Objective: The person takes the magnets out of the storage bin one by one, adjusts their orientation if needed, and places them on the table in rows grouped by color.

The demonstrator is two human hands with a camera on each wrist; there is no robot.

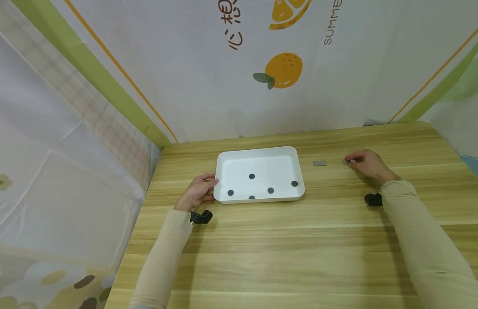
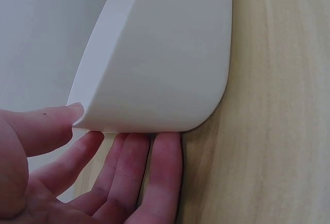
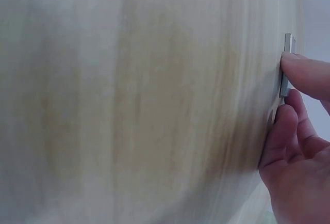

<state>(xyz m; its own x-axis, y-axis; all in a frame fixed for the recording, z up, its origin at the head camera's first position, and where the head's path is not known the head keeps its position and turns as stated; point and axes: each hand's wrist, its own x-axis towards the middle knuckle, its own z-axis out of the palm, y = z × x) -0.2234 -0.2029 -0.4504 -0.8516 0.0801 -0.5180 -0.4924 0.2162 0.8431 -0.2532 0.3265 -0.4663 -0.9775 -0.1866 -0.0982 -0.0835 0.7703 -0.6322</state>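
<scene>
a person sits at a wooden counter (image 1: pixel 285 240) walled in by printed cloth.

left hand (image 1: pixel 196 193): at the left end of a white tray (image 1: pixel 223 161). in the left wrist view the thumb lies on the tray's rim and the other fingers (image 2: pixel 165 172) lie straight, side by side, against its outer wall near the rounded corner. the fingers are not curled round it; the hand braces the tray rather than gripping it.

tray: flat on the counter, centre left, long side toward the person. five dark discs (image 1: pixel 271 190) lie inside, spread apart, most toward the near wall; one sits nearer the middle.

right hand (image 1: pixel 368 164): on the counter well to the right of the tray. thumb and fingers (image 3: pixel 304 74) are closed on a small grey plate (image 1: pixel 345 162), pinching it by its edges. in the right wrist view the plate (image 3: pixel 284 69) stands against the counter surface; whether it has cleared the wood cannot be told.

a second grey plate (image 1: pixel 320 163) lies flat between the tray and the right hand, touching neither.

a black camera mount shows at each wrist; both sleeves are beige.
</scene>
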